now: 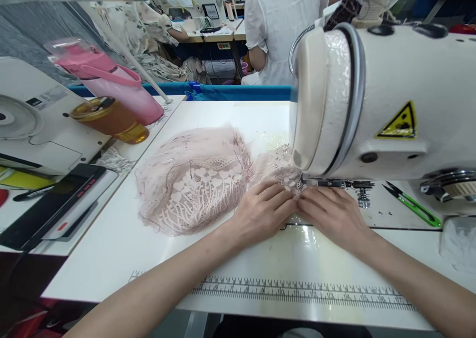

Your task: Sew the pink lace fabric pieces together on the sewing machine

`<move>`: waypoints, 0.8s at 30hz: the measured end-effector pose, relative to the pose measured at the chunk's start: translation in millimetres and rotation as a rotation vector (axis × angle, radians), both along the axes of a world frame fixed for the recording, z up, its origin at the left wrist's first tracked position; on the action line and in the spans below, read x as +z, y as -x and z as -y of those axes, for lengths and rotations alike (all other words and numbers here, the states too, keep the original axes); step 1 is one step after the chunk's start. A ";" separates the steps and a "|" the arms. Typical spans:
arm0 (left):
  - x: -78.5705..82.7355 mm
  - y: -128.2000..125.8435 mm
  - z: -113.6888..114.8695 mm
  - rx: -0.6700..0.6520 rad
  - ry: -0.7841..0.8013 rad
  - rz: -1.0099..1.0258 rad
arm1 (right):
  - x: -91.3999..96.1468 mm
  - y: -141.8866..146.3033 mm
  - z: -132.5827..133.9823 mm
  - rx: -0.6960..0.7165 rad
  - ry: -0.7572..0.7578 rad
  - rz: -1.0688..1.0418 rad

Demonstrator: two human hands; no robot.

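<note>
A heap of pale pink lace fabric [193,179] lies on the white table [122,249], its right end running under the head of a white sewing machine [386,95]. My left hand [262,211] lies on the lace edge, fingers stretched flat towards the needle area. My right hand [332,214] rests flat beside it, fingertips on the lace just under the presser foot [327,183]. The two hands almost touch at the fingertips. The needle itself is hidden by the machine head.
A green thread snip [412,205] lies right of the machine. At the left stand a pink bottle [111,83], an amber cup [109,117] and a control panel [63,204]. A printed ruler [297,292] runs along the table's front edge. Other people sit at machines behind.
</note>
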State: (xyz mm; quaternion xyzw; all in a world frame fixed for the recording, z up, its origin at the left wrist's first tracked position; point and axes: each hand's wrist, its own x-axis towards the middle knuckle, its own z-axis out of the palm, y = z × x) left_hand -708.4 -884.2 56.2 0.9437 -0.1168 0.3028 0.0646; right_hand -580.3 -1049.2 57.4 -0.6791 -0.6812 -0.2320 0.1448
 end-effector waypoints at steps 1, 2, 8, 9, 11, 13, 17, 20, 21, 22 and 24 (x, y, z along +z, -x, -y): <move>0.9 -0.5 -0.3 -0.005 0.012 -0.009 | 0.1 0.8 0.3 0.026 -0.010 -0.002; 1.8 -1.1 -1.1 -0.014 0.024 -0.034 | 0.4 1.4 0.8 0.051 -0.023 -0.006; -0.8 -3.9 -11.5 -0.110 -0.029 -0.251 | 5.0 3.4 2.4 0.117 -0.085 -0.056; -2.0 -3.9 -12.9 -0.116 -0.039 -0.256 | 5.5 3.8 2.3 0.123 -0.078 -0.069; -3.6 -3.7 -14.6 -0.117 -0.043 -0.242 | 6.0 4.8 2.2 0.121 -0.062 -0.082; -3.9 -3.6 -15.5 -0.118 -0.033 -0.223 | 6.0 5.5 2.2 0.108 -0.053 -0.081; -2.4 -3.5 -16.8 -0.116 -0.023 -0.219 | 5.0 5.6 1.9 0.111 -0.054 -0.072; -1.9 -3.3 -16.8 -0.103 -0.029 -0.237 | 3.8 5.1 1.7 0.107 -0.045 -0.061; -1.9 -3.3 -16.4 -0.097 -0.029 -0.239 | 3.3 4.8 1.8 0.102 -0.040 -0.057; -1.9 -3.4 -15.8 -0.091 -0.030 -0.239 | 2.9 4.5 2.1 0.098 -0.036 -0.053; -2.1 -3.6 -14.0 -0.076 -0.033 -0.239 | 2.1 3.6 3.0 0.093 -0.031 -0.050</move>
